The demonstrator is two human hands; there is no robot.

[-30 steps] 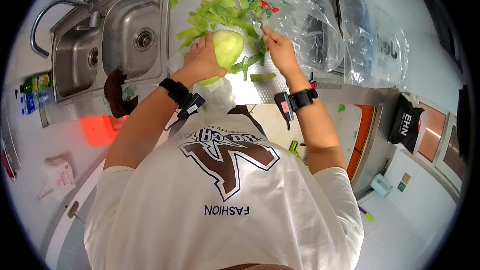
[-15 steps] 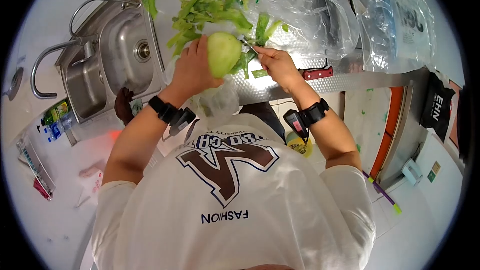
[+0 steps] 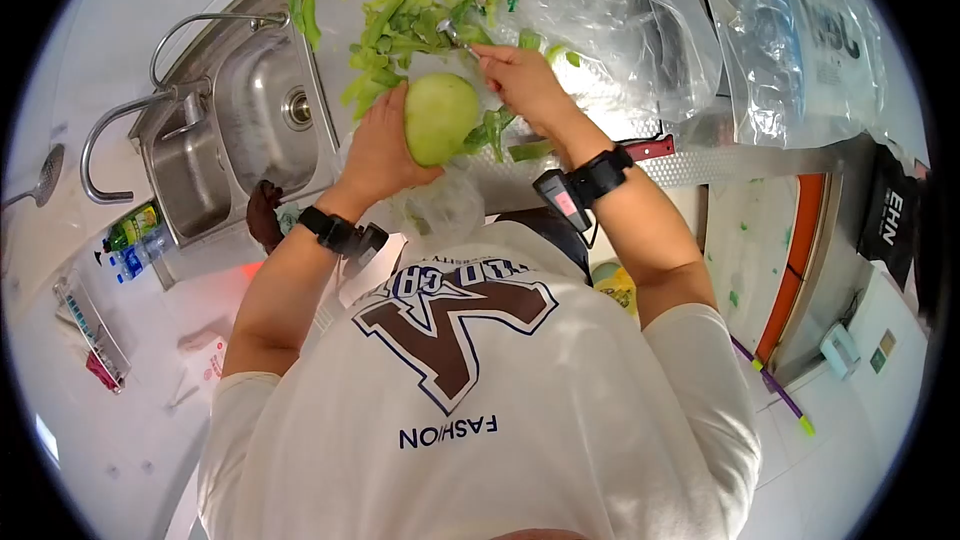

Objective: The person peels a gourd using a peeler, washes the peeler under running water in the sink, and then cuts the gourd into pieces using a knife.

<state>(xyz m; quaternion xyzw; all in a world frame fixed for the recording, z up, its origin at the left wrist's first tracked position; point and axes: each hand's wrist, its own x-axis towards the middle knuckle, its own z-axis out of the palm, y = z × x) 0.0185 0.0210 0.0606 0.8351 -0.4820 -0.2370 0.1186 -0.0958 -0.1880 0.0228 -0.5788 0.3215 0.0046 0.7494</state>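
My left hand (image 3: 385,148) is wrapped round the left side of a large, round, pale green vegetable (image 3: 441,118) with a smooth, peeled-looking surface; its exact kind I cannot tell. In my right hand (image 3: 524,86) is a peeler (image 3: 448,31), its metal head pointing left above the vegetable and apart from it. Green peelings (image 3: 398,28) lie heaped on the metal counter beyond both hands. A few darker strips (image 3: 492,130) lie between the vegetable and my right wrist. Below the vegetable is a crumpled clear plastic bag (image 3: 440,208).
A red-handled knife (image 3: 652,148) lies right of my right forearm, near the counter's front edge. Large clear plastic bags (image 3: 625,20) cover the counter's right part. At left is a double sink (image 3: 255,130) with curved taps (image 3: 110,130).
My right hand has moved up and left, carrying the peeler from the vegetable's right side to above it. My left hand still holds the vegetable, which has shifted slightly. The whole view has tilted a little.
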